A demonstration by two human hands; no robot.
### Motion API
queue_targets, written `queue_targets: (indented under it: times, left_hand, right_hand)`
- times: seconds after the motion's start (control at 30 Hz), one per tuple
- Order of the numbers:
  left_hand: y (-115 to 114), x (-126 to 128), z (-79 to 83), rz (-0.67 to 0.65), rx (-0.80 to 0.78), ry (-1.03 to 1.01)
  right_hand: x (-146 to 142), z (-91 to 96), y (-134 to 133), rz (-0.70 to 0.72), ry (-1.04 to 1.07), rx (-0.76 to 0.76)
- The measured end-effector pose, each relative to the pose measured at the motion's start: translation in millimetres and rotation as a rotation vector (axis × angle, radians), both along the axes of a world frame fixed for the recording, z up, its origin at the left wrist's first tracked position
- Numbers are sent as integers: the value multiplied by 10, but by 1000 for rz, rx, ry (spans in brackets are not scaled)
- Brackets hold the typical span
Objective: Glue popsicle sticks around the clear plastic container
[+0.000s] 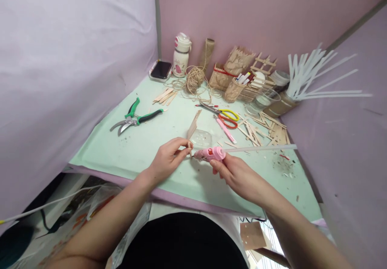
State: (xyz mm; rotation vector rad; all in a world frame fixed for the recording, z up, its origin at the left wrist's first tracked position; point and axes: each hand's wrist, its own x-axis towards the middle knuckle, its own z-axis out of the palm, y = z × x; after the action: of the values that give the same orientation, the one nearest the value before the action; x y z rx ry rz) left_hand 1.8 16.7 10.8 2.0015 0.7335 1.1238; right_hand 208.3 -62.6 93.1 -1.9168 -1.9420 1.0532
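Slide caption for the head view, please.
Right hand points a pink glue gun at a thin piece in the left hand; green-handled pruners lie open to the left.

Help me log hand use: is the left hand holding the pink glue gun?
No, the right hand holds the pink glue gun.

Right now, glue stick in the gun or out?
Partly in: the glue stick enters the back of the pink glue gun in the right hand, a long stretch sticking out behind.
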Motion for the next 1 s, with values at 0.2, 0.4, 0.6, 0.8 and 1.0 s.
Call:
queue_targets:
  times: [0.2, 0.4, 0.6, 0.8, 1.0]
  left_hand:
    - [3, -9, 4, 2, 30, 28]
    - [-3, -7, 8, 5, 60, 55]
    - [-4, -2, 15, 7, 74, 53]
    - [-3, 2, 6, -1, 60, 48]
    - [4, 10, -12, 0, 70, 33]
  right_hand:
    - [-27, 62, 98, 58, 11, 20]
    - [-61, 89, 137, 74, -106, 10]
    - [-82, 114, 180, 78, -142, -6]
    - [-82, 146, 218, 93, -145, -13]
    - [-97, 169, 237, 84, -158, -8]
